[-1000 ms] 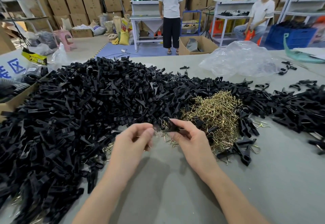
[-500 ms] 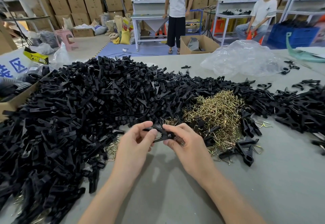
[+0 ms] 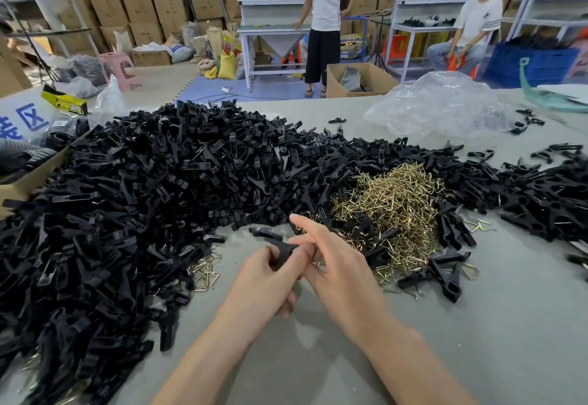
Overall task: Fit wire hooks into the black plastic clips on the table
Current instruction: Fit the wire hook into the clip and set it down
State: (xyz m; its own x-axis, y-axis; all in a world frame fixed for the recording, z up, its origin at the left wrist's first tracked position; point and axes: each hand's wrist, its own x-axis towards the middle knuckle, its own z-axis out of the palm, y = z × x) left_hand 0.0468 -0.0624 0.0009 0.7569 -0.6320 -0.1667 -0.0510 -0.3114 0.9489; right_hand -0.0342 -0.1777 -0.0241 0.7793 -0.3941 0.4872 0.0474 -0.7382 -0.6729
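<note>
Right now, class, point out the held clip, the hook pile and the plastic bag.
held clip (image 3: pixel 283 249), head view, its black middle.
hook pile (image 3: pixel 391 201), head view, the heap's centre.
plastic bag (image 3: pixel 439 105), head view, its crumpled middle.

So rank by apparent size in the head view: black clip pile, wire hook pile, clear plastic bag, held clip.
Largest: black clip pile.
Then clear plastic bag and wire hook pile, alike; bag sits farther, so unranked.
Smallest: held clip.
</note>
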